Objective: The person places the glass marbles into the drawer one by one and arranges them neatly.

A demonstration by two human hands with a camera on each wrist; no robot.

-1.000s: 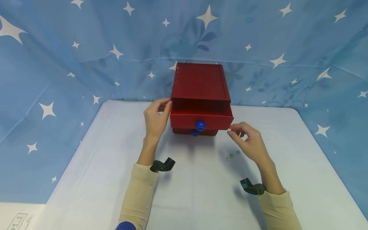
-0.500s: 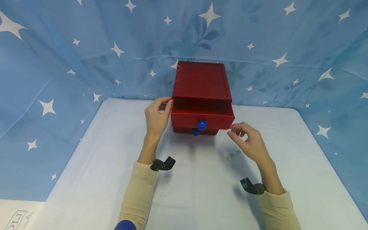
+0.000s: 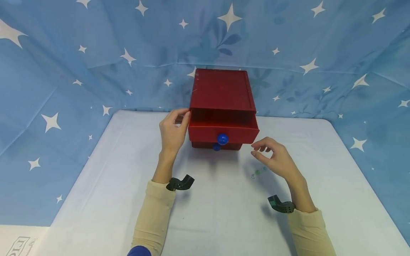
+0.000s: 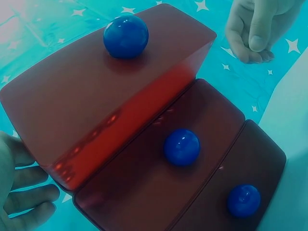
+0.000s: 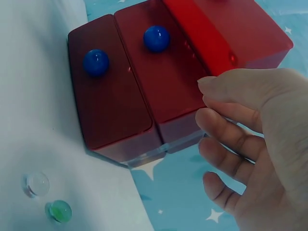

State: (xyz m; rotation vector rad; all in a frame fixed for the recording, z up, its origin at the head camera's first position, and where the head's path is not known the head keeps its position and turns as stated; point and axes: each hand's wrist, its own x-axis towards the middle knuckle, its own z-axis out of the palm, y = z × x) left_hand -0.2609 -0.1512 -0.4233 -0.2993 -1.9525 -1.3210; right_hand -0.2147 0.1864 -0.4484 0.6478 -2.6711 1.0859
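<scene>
A small red drawer cabinet point(image 3: 223, 89) stands at the back of the table, its top drawer point(image 3: 205, 134) pulled partway out. A blue knob point(image 4: 126, 36) sits on that drawer's front; two lower drawers with blue knobs are closed. My left hand point(image 3: 173, 131) rests against the cabinet's left side, thumb near the front edge, fingers fairly straight. Just off the drawer's lower right corner is my right hand point(image 3: 274, 156), loosely bent, thumb and fingers apart, holding nothing. Below it on the table lie a clear marble point(image 5: 37, 184), a green marble point(image 5: 60, 211) and a teal one point(image 3: 264, 168).
Behind the white-covered table point(image 3: 211, 213) hangs a blue cloth point(image 3: 128, 85) with white stars, close to the cabinet's back. A pale printed surface point(image 3: 22, 241) shows at the lower left. Something round and blue point(image 3: 139, 251) overlaps the left sleeve at the bottom edge.
My right hand has drawn slightly down from the drawer's corner, and its thumb and fingers have parted more. The left hand and the pulled-out drawer hold their place; the head view shifts a little.
</scene>
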